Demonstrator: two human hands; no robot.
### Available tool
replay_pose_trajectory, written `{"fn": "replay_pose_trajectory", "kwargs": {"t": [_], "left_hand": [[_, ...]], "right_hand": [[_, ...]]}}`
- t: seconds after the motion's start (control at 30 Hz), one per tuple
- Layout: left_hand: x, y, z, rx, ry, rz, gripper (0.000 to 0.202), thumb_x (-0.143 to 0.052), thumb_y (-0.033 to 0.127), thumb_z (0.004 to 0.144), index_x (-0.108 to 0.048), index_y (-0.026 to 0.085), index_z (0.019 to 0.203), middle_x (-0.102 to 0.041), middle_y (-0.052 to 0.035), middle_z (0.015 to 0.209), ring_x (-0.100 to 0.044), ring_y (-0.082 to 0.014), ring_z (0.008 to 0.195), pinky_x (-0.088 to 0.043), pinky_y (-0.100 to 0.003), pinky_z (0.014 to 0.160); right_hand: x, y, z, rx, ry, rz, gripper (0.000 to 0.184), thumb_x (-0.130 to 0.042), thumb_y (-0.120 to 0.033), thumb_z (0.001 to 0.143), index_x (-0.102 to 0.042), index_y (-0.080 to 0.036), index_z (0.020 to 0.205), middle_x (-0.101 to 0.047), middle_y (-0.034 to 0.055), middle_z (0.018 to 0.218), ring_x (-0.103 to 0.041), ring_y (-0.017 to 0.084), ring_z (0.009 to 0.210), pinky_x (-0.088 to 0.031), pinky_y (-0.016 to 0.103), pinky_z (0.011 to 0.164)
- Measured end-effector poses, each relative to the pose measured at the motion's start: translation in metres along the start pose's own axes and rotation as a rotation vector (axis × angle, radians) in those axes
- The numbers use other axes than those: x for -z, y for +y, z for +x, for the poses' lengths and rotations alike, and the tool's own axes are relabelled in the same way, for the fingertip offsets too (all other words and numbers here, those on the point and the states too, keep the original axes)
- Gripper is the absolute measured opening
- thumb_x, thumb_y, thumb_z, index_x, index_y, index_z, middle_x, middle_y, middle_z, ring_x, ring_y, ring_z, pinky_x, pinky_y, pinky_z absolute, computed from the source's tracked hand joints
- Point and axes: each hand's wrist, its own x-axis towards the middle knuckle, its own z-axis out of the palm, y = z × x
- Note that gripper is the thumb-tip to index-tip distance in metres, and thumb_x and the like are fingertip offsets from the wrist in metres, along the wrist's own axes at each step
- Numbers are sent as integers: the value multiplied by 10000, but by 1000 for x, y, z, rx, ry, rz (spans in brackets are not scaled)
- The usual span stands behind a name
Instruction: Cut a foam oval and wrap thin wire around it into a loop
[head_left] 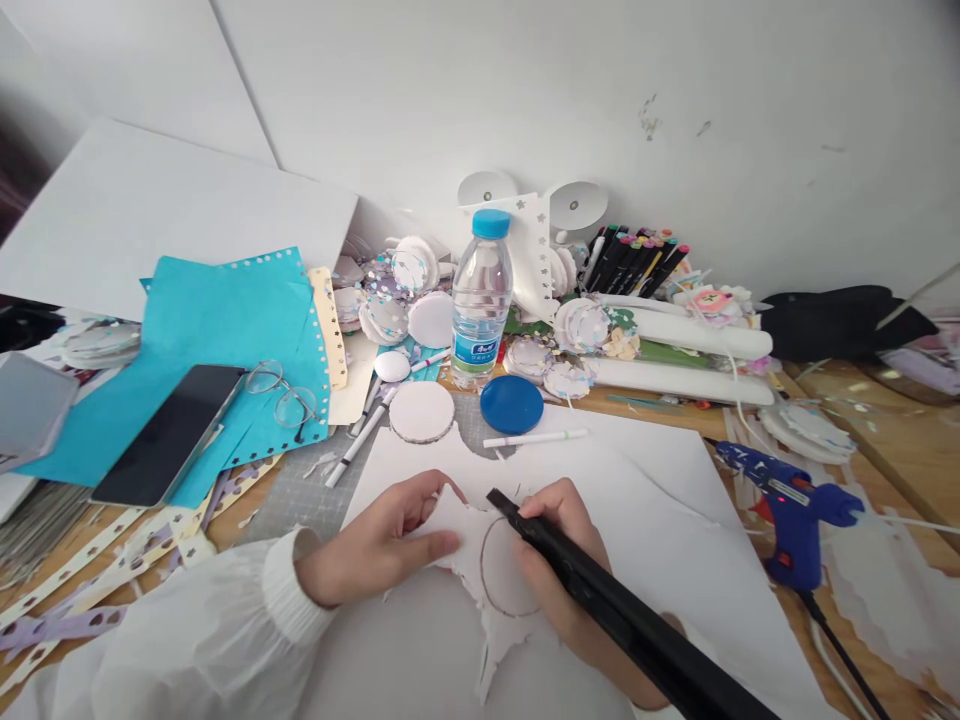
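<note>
The left hand (375, 548) is half closed, with its thumb on the near side of a ragged white sheet piece (469, 552) and the index finger bent at its upper edge, so the piece is pinched there. On this piece one sees a drawn circle (502, 572), partly covered by the fingers of the other hand. The right hand (574, 525) is closed around a long black tool (637, 610) (its exact kind I cannot tell), which points up and to the left; its tip is near the piece, but whether they touch is not clear to me.

The piece is in front of the person, between the two hands, above a large white sheet (645, 490). Just beyond the hands there are a white disc (421, 410), a blue disc (512, 404) and a white pen (535, 438). Behind them a clear water bottle (484, 290) with a blue cap stands upright. On the left, a smartphone (172, 435) and round eyeglasses (294, 405) lie on blue paper (229, 310); on the right is a blue glue gun (795, 510).
</note>
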Motion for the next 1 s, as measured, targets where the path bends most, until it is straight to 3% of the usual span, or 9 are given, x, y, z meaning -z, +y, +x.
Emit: {"fn": "replay_pose_trajectory", "kwargs": {"t": [0.3,0.73,1.0], "left_hand": [[0,2,0,-12,-22,-71,391,-656,469,826,-558,148,1026,-601,-24,783,-552,-145,692,-418,-231,581],[-1,-3,0,-15,-35,-142,369,-677,415,826,-547,145,1041,-586,-15,742,-521,-128,635,-382,-221,546],[-1,-5,0,5,-69,-157,372,-656,411,843,-512,137,1051,-606,-48,820,-531,-137,683,-399,-230,576]], "right_hand": [[2,-5,2,-18,-8,-32,144,-481,-179,801,-403,-257,894,-442,-47,703,-449,153,569,-377,262,534],[3,4,3,15,-42,5,122,-445,-200,790,-377,-260,870,-394,-65,672,-361,141,528,-310,252,495],[4,7,1,-34,-31,27,110,-452,-208,789,-389,-254,866,-451,-40,745,-415,156,613,-330,265,542]]}}
